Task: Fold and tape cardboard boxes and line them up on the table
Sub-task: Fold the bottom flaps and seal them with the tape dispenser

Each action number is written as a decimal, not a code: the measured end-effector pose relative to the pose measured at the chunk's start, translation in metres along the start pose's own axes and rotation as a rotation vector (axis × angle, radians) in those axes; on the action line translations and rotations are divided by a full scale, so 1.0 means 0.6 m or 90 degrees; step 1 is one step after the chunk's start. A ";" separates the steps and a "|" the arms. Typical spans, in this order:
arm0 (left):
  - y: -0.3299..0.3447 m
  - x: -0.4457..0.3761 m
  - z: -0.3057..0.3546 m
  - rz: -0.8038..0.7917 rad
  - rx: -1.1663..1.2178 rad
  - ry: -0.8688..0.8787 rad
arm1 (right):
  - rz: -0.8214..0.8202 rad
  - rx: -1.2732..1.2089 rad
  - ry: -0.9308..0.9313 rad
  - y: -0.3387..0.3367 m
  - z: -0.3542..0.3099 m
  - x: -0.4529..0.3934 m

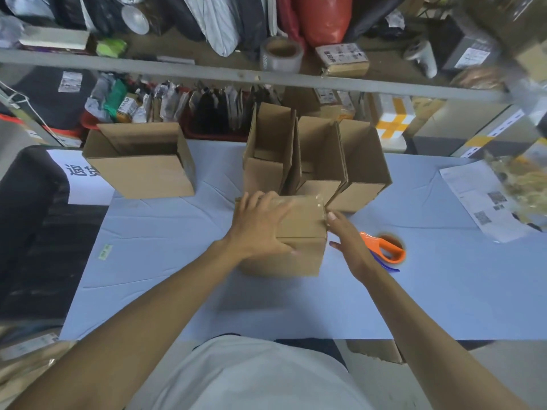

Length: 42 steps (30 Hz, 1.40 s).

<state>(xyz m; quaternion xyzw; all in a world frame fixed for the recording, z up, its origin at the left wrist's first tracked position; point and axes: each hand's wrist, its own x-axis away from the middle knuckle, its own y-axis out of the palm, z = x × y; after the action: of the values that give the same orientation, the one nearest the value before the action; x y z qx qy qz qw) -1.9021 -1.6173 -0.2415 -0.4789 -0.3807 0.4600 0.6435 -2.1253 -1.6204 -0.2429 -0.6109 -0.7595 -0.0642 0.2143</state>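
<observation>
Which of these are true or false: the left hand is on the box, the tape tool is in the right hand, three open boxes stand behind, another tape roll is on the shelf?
1. The left hand rests flat on top of the taped box. True.
2. The right hand holds the orange tape dispenser. False: it lies on the table beside the hand.
3. Three open boxes stand in a row behind it. True.
4. A tape roll sits on the shelf. True.
5. The table is bare wood. False: it is light blue.
</observation>
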 end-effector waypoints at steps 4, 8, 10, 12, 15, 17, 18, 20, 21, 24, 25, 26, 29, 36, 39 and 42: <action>-0.018 -0.006 -0.020 -0.040 0.312 -0.179 | 0.024 -0.059 0.094 -0.014 0.024 0.015; 0.001 0.009 -0.019 -0.100 0.311 -0.168 | -0.028 -0.003 0.139 -0.006 0.055 0.013; 0.009 0.016 -0.019 -0.107 0.313 -0.134 | 0.044 0.032 0.100 0.001 0.071 0.009; 0.019 0.023 -0.023 -0.158 0.282 -0.135 | 0.096 -0.001 0.069 0.002 0.084 0.006; 0.044 0.029 -0.022 -0.260 0.144 -0.157 | 0.053 -0.011 0.084 0.003 0.100 0.003; 0.060 0.029 -0.012 -0.257 0.083 -0.133 | 0.030 0.003 0.081 0.007 0.107 0.006; 0.069 0.026 -0.004 -0.241 0.063 -0.110 | 0.024 0.001 0.071 0.008 0.110 0.008; 0.089 0.019 0.013 -0.230 0.023 -0.069 | -0.001 -0.004 0.054 0.009 0.116 0.009; 0.099 0.017 0.022 -0.241 0.009 -0.062 | -0.001 0.006 0.064 0.009 0.119 0.009; 0.121 0.011 0.046 -0.235 -0.022 -0.112 | 0.036 0.037 0.169 0.010 0.123 0.011; 0.125 0.007 0.054 -0.214 -0.029 -0.152 | 0.024 0.051 0.183 0.011 0.125 0.013; 0.126 0.004 0.063 -0.189 -0.040 -0.197 | 0.008 0.086 0.166 0.010 0.129 0.014; 0.135 0.003 0.080 -0.123 -0.056 -0.301 | 0.020 0.211 0.081 -0.001 0.132 0.009; 0.147 0.014 0.074 -0.158 0.161 -0.362 | 0.048 0.235 0.006 -0.031 0.127 -0.031; 0.136 0.005 0.072 -0.132 0.194 -0.226 | 0.018 0.207 -0.022 -0.032 0.118 -0.049; 0.126 -0.013 0.078 -0.100 0.200 -0.170 | 0.014 0.186 -0.033 -0.036 0.116 -0.066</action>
<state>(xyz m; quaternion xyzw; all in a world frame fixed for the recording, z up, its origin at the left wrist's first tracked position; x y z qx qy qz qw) -1.9649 -1.6032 -0.3032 -0.2763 -0.4224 0.5216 0.6879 -2.1566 -1.6362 -0.3181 -0.5827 -0.7593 0.0651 0.2824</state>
